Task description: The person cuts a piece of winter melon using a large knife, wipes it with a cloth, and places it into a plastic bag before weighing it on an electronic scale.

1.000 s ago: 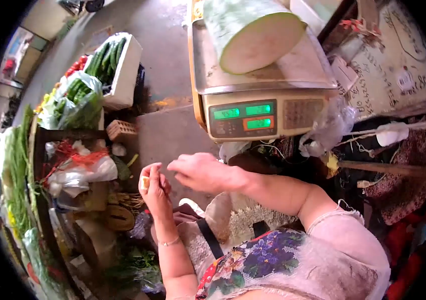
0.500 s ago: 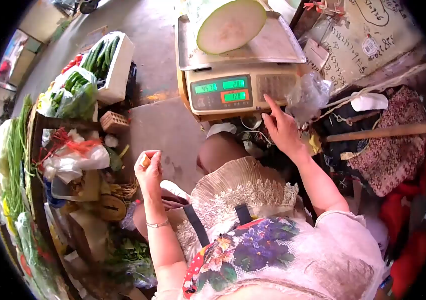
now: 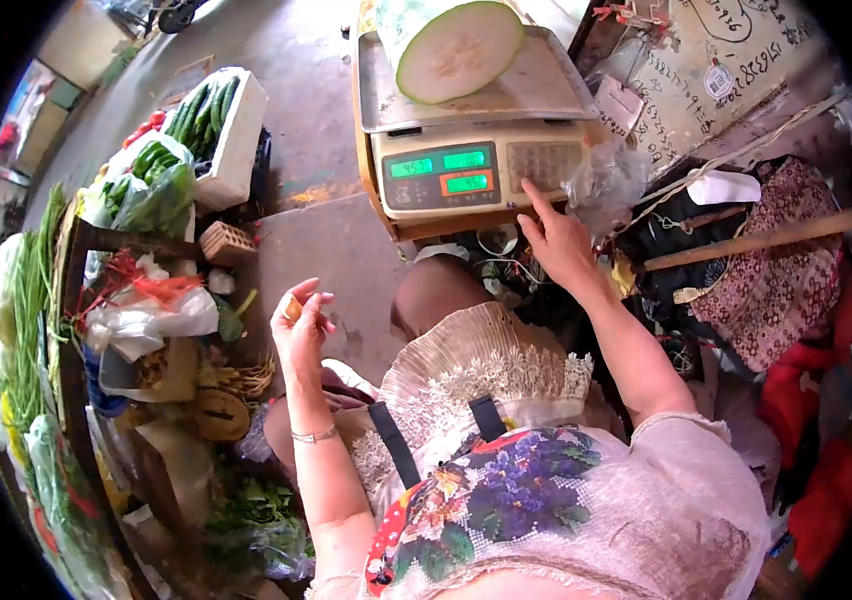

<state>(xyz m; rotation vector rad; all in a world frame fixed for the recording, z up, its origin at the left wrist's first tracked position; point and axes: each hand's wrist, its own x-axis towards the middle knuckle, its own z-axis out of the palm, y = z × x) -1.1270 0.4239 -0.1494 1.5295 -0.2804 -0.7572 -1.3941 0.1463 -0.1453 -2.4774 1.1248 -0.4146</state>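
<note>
My right hand [image 3: 558,240] is at the scale [image 3: 446,197], its index finger stretched up to the lower edge of the keypad [image 3: 544,168] and its thumb apart; nothing is in it. Green digits glow on the three displays. A cut winter melon [image 3: 461,55] lies on the scale's metal pan [image 3: 386,105], its pale cut face turned towards me. My left hand [image 3: 301,325] is raised above my lap on the left, fingers loosely curled and apart. A small yellowish thing sits around one finger, too small to make out.
Left are a white box [image 3: 246,135] of cucumbers, bagged green vegetables [image 3: 161,185], a brick [image 3: 228,243] and white plastic bags [image 3: 151,325]. Clear plastic [image 3: 611,185] hangs at the scale's right. A wooden pole [image 3: 766,238] and patterned cloth [image 3: 781,270] lie to the right.
My right hand has moved from beside my left hand to the scale's keypad. The left fingers, closed half a second ago, have loosened. The display digits have changed, and the view has shifted.
</note>
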